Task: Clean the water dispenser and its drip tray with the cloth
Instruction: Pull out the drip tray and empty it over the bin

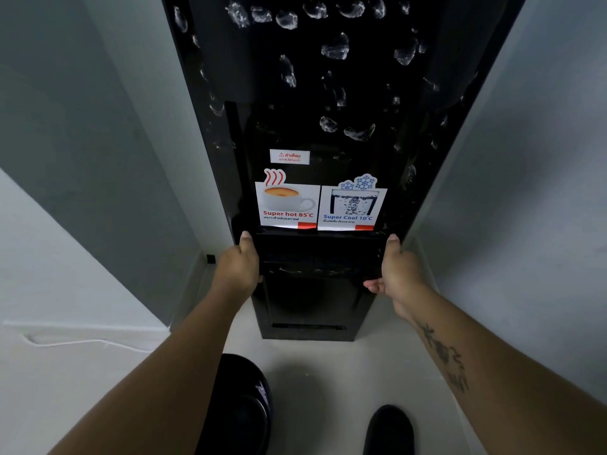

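A tall glossy black water dispenser with an ice-cube print stands in front of me. Two stickers, "Super hot 85°C" and "Super Cool 10°C", sit on its recessed front. Just below them the black drip tray juts out. My left hand grips the tray's left end, thumb on top. My right hand grips its right end the same way. No cloth is in view.
Grey-white walls close in on both sides of the dispenser. A white cable lies on the pale floor at the left. My two black shoes stand on the floor below the dispenser's base.
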`<state>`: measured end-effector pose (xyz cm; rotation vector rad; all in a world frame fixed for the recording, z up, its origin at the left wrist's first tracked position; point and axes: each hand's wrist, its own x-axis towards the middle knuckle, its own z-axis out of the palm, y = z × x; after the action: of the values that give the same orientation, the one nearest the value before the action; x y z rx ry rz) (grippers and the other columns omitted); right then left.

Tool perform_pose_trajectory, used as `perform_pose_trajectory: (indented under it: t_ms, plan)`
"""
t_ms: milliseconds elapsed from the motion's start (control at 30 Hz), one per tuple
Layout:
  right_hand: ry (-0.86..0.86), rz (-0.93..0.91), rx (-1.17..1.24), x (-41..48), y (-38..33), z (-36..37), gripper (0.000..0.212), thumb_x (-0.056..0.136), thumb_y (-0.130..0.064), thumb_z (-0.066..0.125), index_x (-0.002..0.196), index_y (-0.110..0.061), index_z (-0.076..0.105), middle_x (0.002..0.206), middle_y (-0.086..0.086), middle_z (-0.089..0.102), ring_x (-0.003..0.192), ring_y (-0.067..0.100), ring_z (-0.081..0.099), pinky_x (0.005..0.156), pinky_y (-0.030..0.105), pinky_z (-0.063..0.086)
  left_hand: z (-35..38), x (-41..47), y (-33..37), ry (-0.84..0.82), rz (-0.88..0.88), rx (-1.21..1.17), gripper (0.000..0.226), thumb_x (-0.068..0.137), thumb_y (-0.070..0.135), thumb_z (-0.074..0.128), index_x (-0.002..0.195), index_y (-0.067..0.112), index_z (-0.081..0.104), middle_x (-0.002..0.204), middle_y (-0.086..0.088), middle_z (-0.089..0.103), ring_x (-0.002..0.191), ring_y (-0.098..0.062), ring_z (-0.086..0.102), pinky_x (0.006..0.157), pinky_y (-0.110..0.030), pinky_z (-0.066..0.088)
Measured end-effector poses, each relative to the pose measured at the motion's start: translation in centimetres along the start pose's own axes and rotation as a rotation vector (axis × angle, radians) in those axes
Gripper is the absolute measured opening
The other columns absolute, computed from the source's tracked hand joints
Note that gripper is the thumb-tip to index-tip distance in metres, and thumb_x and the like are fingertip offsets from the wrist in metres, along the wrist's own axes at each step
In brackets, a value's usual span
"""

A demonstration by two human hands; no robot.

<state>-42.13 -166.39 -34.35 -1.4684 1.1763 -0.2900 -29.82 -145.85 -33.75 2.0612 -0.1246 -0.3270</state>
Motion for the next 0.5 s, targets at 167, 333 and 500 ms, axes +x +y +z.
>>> perform_pose_trajectory:
  t_ms: [167,333,500]
  plan:
    - [-0.009,-0.019,0.019,-0.5,-0.5,0.0,0.067,0.101,-0.056,0.023,0.127,-0.003,0.053,0.112,0.02,0.067,0.042,0.017,0.062,0.035,0.019,0.044,-0.2,-0.1,0.7,0.046,0.032,-0.013,0.069,0.105,0.05,0.018,0.066,0.006,0.055,0.06,-0.009,0.055,0.055,-0.02,0.052,0.051,-0.027,0.035]
    - [-0.012,-0.014,0.023,-1.5,-3.8,-0.8,0.065,0.101,-0.057,0.023,0.127,-0.005,0.053,0.094,0.012,0.067,0.047,0.02,0.061,0.034,0.019,0.043,-2.6,0.4,3.0,0.031,0.064,0.084,0.073,0.103,0.053,0.016,0.059,0.008,0.053,0.057,-0.012,0.055,0.056,-0.028,0.055,0.062,-0.032,0.043]
    - [-0.057,-0.066,0.048,-4.4,-7.3,-2.8,0.066,0.098,-0.06,0.024,0.123,-0.008,0.056,0.101,0.014,0.069,0.045,0.018,0.062,0.04,0.022,0.046,-5.2,-2.3,6.8,-0.011,0.021,0.0,0.068,0.103,0.054,0.017,0.067,0.007,0.051,0.061,-0.012,0.053,0.05,-0.024,0.046,0.051,-0.028,0.037]
